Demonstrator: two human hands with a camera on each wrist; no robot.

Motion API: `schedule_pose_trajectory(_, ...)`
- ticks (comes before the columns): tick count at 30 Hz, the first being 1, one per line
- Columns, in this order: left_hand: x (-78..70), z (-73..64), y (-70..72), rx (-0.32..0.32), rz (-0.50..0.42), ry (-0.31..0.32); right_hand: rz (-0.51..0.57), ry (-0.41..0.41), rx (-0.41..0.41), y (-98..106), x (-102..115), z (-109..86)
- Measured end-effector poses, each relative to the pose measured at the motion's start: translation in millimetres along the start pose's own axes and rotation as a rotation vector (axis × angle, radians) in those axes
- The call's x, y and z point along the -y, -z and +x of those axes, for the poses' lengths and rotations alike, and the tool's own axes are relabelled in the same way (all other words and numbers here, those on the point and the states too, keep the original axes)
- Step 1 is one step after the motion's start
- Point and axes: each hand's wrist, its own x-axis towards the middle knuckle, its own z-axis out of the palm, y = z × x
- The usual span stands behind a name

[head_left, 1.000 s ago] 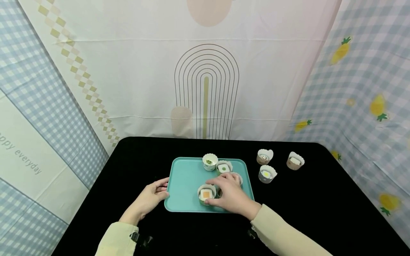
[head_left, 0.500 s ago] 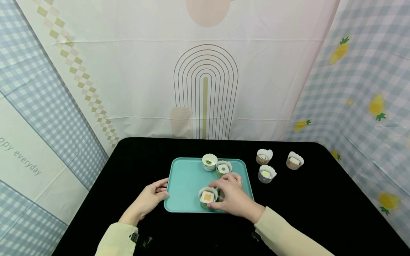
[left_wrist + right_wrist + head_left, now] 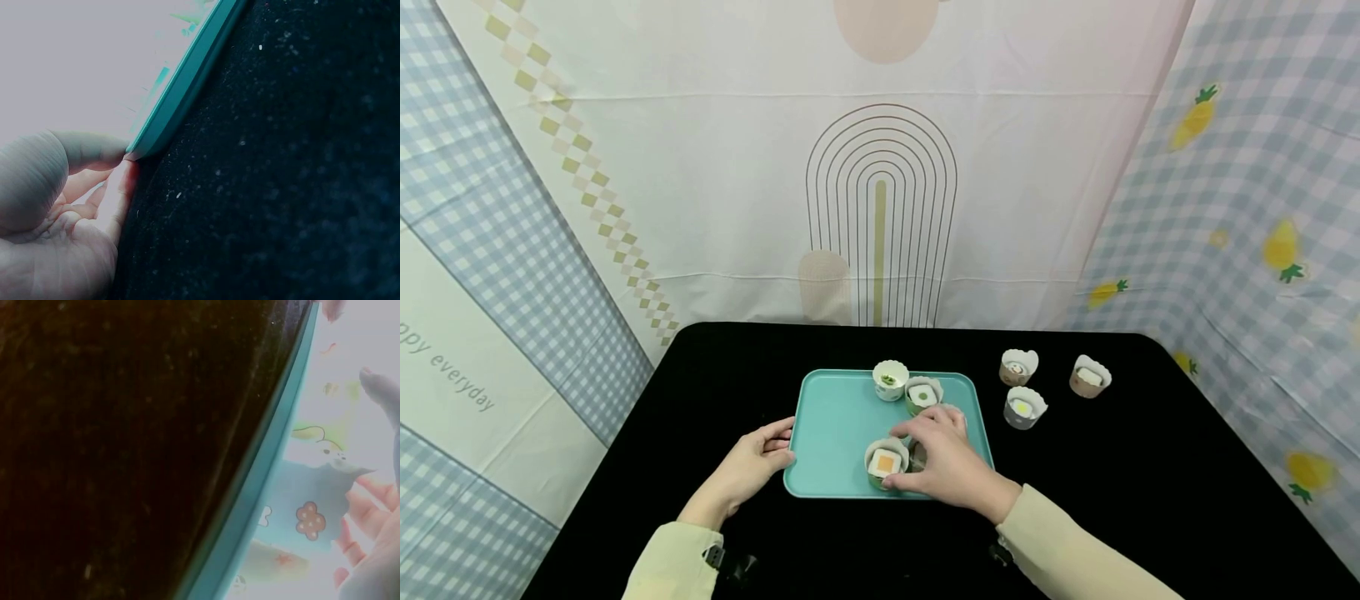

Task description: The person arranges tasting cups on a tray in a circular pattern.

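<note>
My left hand [image 3: 747,467] pinches the left edge of a teal tray [image 3: 827,425], thumb above the rim and fingers below it in the left wrist view. Over the tray's front right, my right hand [image 3: 955,462] is curved about a green paper baking cup [image 3: 885,471] holding a white square piece with an orange top, thumb at its front and index finger at its back rim. A blue flowered paper cup [image 3: 290,503] stands close to the other fingers in the right wrist view. The palm hides part of the cups behind it.
Toward the tray's back stand a white cup [image 3: 890,382] with green bits and a cup [image 3: 923,394] with a green-dotted white piece. Right of the tray on the black table [image 3: 730,367] are a grey cup [image 3: 1022,410] and two brown cups [image 3: 1018,369] [image 3: 1088,379].
The right hand and the green baking cup shifted slightly right and toward the front, then stayed almost still. The left hand keeps its place on the tray edge.
</note>
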Motion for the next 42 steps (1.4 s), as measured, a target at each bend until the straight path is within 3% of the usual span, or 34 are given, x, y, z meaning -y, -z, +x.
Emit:
schedule_pose_trajectory(4, -0.6, -0.7, 0.1, 0.002, -0.003, 0.005, 0.066, -0.018, -0.046, 4, -3, -2.1)
schedule_pose_trajectory(15, -1.2, 0.0, 0.9, 0.005, -0.007, 0.001, 0.144, -0.164, -0.126, 31, -21, -13.3)
schedule_pose_trajectory(19, -0.9, 0.7, 1.5, 0.007, -0.005, -0.001, 0.13, -0.236, -0.154, 43, -32, -20.4)
schedule_pose_trajectory(27, -0.4, 0.0, 1.8, 0.02, -0.003, -0.001, 0.117, -0.286, -0.183, 62, -56, -33.9)
schedule_pose_trajectory(37, -0.9, 0.0, 1.7, 0.026, -0.005, -0.003, 0.127, -0.463, -0.21, 79, -88, -48.4)
schedule_pose_trajectory(42, 0.3, 1.1, 1.4, 0.011, -0.008, -0.002, 0.096, -0.481, -0.251, 83, -103, -55.1)
